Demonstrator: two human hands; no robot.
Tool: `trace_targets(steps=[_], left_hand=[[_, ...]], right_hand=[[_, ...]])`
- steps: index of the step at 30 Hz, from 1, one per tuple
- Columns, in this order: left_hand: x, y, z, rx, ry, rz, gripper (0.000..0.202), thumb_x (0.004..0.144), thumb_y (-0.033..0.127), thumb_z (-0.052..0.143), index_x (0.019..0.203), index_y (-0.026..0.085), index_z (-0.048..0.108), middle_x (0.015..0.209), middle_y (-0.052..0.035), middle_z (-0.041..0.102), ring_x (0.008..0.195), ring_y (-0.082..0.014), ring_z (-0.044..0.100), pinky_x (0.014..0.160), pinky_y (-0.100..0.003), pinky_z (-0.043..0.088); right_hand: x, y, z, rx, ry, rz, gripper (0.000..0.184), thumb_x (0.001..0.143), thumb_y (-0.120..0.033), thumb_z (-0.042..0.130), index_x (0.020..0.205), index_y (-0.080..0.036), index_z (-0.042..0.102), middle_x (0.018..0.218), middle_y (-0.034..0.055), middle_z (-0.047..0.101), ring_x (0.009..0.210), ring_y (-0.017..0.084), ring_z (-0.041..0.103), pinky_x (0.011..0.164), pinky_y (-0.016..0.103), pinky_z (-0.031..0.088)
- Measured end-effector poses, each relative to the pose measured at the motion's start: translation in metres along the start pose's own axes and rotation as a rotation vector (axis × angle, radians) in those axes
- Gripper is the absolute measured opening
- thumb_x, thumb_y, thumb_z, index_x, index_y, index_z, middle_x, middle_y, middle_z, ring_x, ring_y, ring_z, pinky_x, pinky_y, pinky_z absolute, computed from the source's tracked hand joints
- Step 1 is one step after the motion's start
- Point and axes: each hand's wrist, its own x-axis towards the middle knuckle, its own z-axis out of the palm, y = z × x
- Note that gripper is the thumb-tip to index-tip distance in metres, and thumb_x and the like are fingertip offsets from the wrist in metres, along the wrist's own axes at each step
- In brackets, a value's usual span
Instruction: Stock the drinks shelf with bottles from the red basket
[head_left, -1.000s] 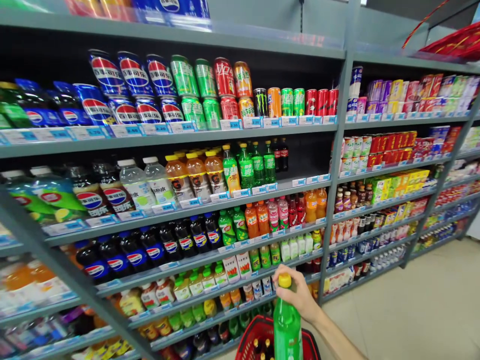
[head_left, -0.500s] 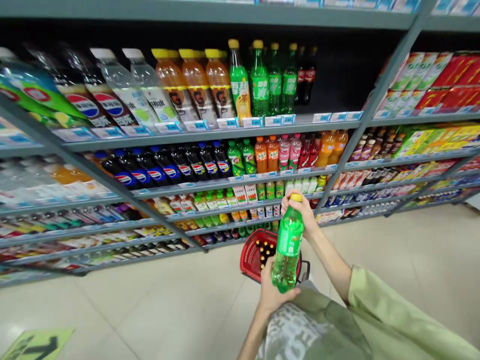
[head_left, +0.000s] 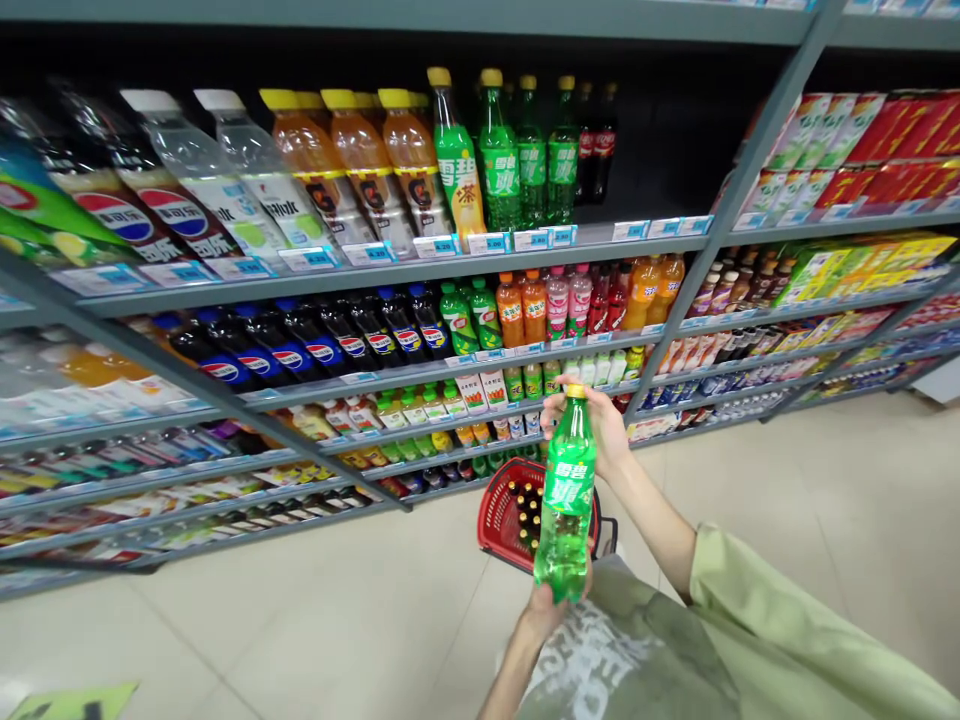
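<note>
A green soda bottle (head_left: pixel 567 490) with a yellow cap and white lettering is held nearly upright in front of my body. My right hand (head_left: pixel 604 425) grips it around the neck just below the cap, fingers partly behind it. The bottom of the bottle rests in my left hand (head_left: pixel 546 608), whose fingers curl around the base and are partly hidden. Beyond the bottle, a red shopping basket (head_left: pixel 491 510) stands on the floor with several dark, gold-capped bottles (head_left: pixel 527 500) in it.
Shelves of drinks run across the view. On the upper shelf, green bottles (head_left: pixel 499 165) stand beside orange sports drinks (head_left: pixel 352 165) and two dark cola bottles (head_left: pixel 604 150). Cartons (head_left: pixel 862 190) fill the right bay. A yellow-green floor sign (head_left: pixel 75 703) lies at lower left.
The bottle has been turned so its large front lettering faces me, and it has moved slightly left and down. My left hand has shifted lower under the base. The view has moved a little.
</note>
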Motion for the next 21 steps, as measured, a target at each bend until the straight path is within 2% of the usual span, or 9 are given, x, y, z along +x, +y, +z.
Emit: trace_targets(steps=[2, 5, 8, 11, 14, 16, 19, 21], left_hand=[[0.002, 0.004, 0.005, -0.326, -0.098, -0.017, 0.095, 0.069, 0.104, 0.046, 0.097, 0.016, 0.07, 0.045, 0.004, 0.036, 0.042, -0.01, 0.029, 0.043, -0.023, 0.033], [0.005, 0.013, 0.007, -0.663, -0.073, -0.1, 0.09, 0.083, 0.098, 0.037, 0.087, 0.014, 0.07, 0.037, 0.0082, 0.018, 0.04, -0.0084, 0.012, 0.037, -0.017, 0.024], [0.005, 0.016, 0.003, -0.855, -0.005, -0.134, 0.089, 0.091, 0.094, 0.027, 0.073, 0.014, 0.063, 0.036, 0.0093, 0.008, 0.04, -0.008, 0.005, 0.035, -0.014, 0.022], [0.005, 0.014, 0.001, -0.975, 0.001, -0.123, 0.087, 0.094, 0.091, 0.029, 0.071, 0.013, 0.06, 0.036, 0.0101, 0.007, 0.039, -0.0069, 0.005, 0.035, -0.013, 0.022], [0.007, 0.018, 0.001, -0.978, -0.005, -0.115, 0.081, 0.095, 0.085, 0.044, 0.076, 0.01, 0.066, 0.038, 0.0104, 0.011, 0.042, -0.0073, 0.008, 0.037, -0.014, 0.026], [0.009, 0.024, -0.001, -0.895, 0.029, -0.12, 0.077, 0.092, 0.082, 0.054, 0.079, 0.008, 0.069, 0.041, 0.0097, 0.017, 0.044, -0.0078, 0.013, 0.039, -0.015, 0.029], [0.013, 0.037, -0.011, -0.618, 0.117, -0.13, 0.081, 0.082, 0.084, 0.061, 0.09, 0.005, 0.076, 0.045, 0.0036, 0.037, 0.047, -0.0105, 0.037, 0.047, -0.02, 0.039], [0.015, 0.049, -0.022, -0.372, 0.111, -0.094, 0.082, 0.079, 0.083, 0.063, 0.097, 0.004, 0.077, 0.052, -0.0019, 0.053, 0.053, -0.0145, 0.052, 0.054, -0.024, 0.045]], right_hand=[[0.0, -0.003, 0.0, 0.057, 0.001, 0.072, 0.033, 0.092, -0.044, 0.056, 0.116, -0.022, 0.061, 0.099, 0.0067, 0.083, 0.082, 0.024, 0.077, 0.072, 0.037, 0.064], [0.001, -0.003, 0.0, 0.093, 0.0, 0.126, 0.036, 0.095, -0.047, 0.05, 0.116, -0.02, 0.063, 0.109, 0.0102, 0.083, 0.093, 0.026, 0.079, 0.085, 0.044, 0.064], [0.004, 0.002, 0.0, 0.067, -0.042, 0.127, 0.039, 0.096, -0.047, 0.05, 0.116, -0.018, 0.066, 0.115, 0.0128, 0.082, 0.1, 0.027, 0.079, 0.094, 0.045, 0.062], [0.007, 0.008, 0.0, 0.046, -0.063, 0.135, 0.039, 0.096, -0.045, 0.051, 0.118, -0.018, 0.067, 0.117, 0.0126, 0.081, 0.102, 0.026, 0.079, 0.096, 0.042, 0.06], [0.009, 0.01, 0.0, 0.038, -0.046, 0.136, 0.037, 0.097, -0.044, 0.051, 0.119, -0.018, 0.067, 0.119, 0.0119, 0.081, 0.103, 0.026, 0.079, 0.096, 0.041, 0.06], [0.01, 0.01, -0.002, 0.035, -0.034, 0.122, 0.036, 0.097, -0.043, 0.053, 0.119, -0.019, 0.068, 0.12, 0.0114, 0.081, 0.106, 0.026, 0.078, 0.096, 0.041, 0.06], [0.013, 0.009, -0.009, 0.06, -0.008, 0.101, 0.037, 0.097, -0.045, 0.056, 0.121, -0.019, 0.068, 0.124, 0.0111, 0.08, 0.11, 0.027, 0.077, 0.094, 0.041, 0.062], [0.015, 0.009, -0.017, 0.094, 0.027, 0.079, 0.042, 0.098, -0.051, 0.057, 0.125, -0.02, 0.068, 0.129, 0.0112, 0.078, 0.113, 0.027, 0.076, 0.094, 0.042, 0.062]])
